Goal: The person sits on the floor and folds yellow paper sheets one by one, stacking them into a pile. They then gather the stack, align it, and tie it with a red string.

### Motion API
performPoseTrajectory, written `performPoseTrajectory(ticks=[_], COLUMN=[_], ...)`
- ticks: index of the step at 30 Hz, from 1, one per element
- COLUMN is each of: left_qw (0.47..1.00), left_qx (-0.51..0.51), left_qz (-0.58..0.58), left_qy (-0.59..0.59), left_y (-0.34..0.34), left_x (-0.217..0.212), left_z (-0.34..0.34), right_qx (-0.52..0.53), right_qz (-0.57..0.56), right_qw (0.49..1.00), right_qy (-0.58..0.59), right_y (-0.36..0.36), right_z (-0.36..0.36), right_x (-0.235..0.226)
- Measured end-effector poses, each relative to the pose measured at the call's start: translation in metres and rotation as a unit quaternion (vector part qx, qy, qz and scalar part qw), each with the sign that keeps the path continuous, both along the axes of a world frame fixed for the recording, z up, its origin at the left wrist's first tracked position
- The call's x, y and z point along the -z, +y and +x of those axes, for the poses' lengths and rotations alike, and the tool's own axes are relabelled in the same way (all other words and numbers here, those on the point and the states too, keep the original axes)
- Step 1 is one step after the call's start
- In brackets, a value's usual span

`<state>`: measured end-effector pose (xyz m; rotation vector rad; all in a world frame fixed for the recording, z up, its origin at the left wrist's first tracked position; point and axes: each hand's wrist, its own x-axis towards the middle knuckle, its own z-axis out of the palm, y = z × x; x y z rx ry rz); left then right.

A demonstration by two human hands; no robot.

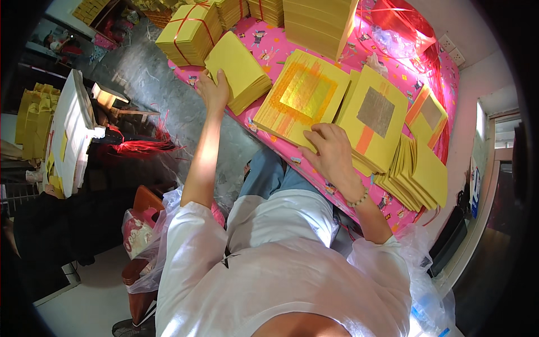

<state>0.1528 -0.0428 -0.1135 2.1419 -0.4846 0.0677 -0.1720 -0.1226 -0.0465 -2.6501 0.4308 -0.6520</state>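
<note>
A thick stack of plain yellow paper point(238, 64) lies at the left edge of the pink-covered table. My left hand point(213, 92) is against its left side, thumb on the top edge and fingers apart. In front of me is a stack of yellow paper with a shiny gold foil square point(306, 95) framed in orange. My right hand point(329, 150) has its fingers bent over that stack's near right edge, thumb lower at the side. Right of it lies yellow paper with a dull silver square point(375, 112) and an orange stripe.
Stacks tied with red ribbon point(188, 33) and a tall yellow stack point(314, 25) stand at the back. Fanned yellow bundles point(410, 174) lie on the right, near red plastic ribbon point(401, 22). To the left are a white board table point(73, 129) and red strands point(143, 146).
</note>
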Motion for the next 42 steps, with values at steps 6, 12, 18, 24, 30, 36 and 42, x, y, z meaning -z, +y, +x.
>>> performPoseTrajectory(ticks=[6,12,18,24,30,36,42], left_qw=[0.997,0.992,0.950,0.873,0.874,0.873,0.861], left_qx=[0.002,0.006,0.248,0.464,0.471,0.470,0.470], left_qz=[-0.078,-0.112,-0.122,-0.009,0.023,0.033,0.074], left_qy=[0.004,-0.061,-0.143,-0.151,-0.121,-0.126,-0.180], left_y=[0.006,0.019,0.037,0.040,0.040,0.041,0.036], left_x=[0.004,-0.013,-0.052,-0.062,-0.053,-0.053,-0.074], left_z=[0.000,-0.015,-0.078,-0.111,-0.108,-0.108,-0.119], right_qx=[0.015,0.035,0.042,0.059,0.064,0.063,0.077], right_qz=[0.054,0.137,0.148,0.189,0.195,0.194,0.187], right_qw=[0.998,0.990,0.988,0.980,0.978,0.978,0.979], right_qy=[0.007,0.016,0.005,0.022,0.031,0.031,0.017], right_y=[-0.001,-0.005,-0.011,-0.009,-0.009,-0.009,-0.008], right_z=[0.004,0.009,0.008,0.008,0.009,0.010,0.009], right_x=[-0.004,-0.011,-0.006,-0.009,-0.009,-0.010,-0.015])
